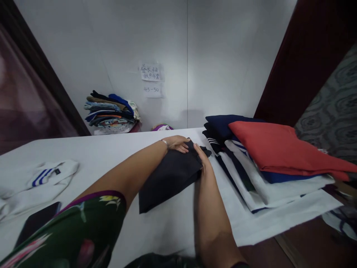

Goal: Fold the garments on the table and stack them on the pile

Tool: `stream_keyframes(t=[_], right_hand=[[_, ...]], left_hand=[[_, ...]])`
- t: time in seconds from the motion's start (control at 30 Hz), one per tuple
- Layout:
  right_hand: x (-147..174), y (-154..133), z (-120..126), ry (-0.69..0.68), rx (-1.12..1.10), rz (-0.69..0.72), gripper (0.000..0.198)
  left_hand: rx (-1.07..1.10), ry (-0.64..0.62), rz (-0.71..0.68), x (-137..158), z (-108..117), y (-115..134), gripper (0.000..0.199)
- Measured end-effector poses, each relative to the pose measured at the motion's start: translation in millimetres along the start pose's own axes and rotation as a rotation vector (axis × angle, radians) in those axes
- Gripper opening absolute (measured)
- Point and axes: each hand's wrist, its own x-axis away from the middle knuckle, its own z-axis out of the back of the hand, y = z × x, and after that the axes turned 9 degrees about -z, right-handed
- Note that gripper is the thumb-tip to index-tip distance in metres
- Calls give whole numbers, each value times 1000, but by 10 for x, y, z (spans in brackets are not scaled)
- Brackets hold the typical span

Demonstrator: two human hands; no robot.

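A dark folded garment [170, 171] lies on the white table in front of me, its far end bunched between my hands. My left hand [177, 143], with a bracelet at the wrist, is on its far edge, the thumb by a raised corner and the fingers on the cloth. My right hand [203, 158] grips the right edge of the same garment; some of its fingers are hidden. The exact kind of garment cannot be made out.
To the right stands a pile of folded clothes topped by a red garment [273, 145]. A white garment with blue stripes [41, 182] and a dark flat object [37, 223] lie left on the table [164, 238]. Another clothes stack [111, 111] stands by the wall.
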Motion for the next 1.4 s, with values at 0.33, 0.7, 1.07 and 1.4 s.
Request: stream_keyframes(t=[0.33, 0.7, 1.07, 1.4], right_hand=[[-64, -62, -1, 27, 44, 19, 80], [-280, -240, 323, 152, 222, 2, 48], [-19, -501, 373, 287, 475, 82, 45], [-36, 3, -318, 40, 1345, 154, 58]], left_hand=[[-171, 421, -177, 1219, 197, -975, 47], [-658, 135, -336, 1322, -535, -753, 62], [-689, 118, -332, 1187, -783, -880, 66], [-579, 120, -221, 1006, -210, -897, 53]])
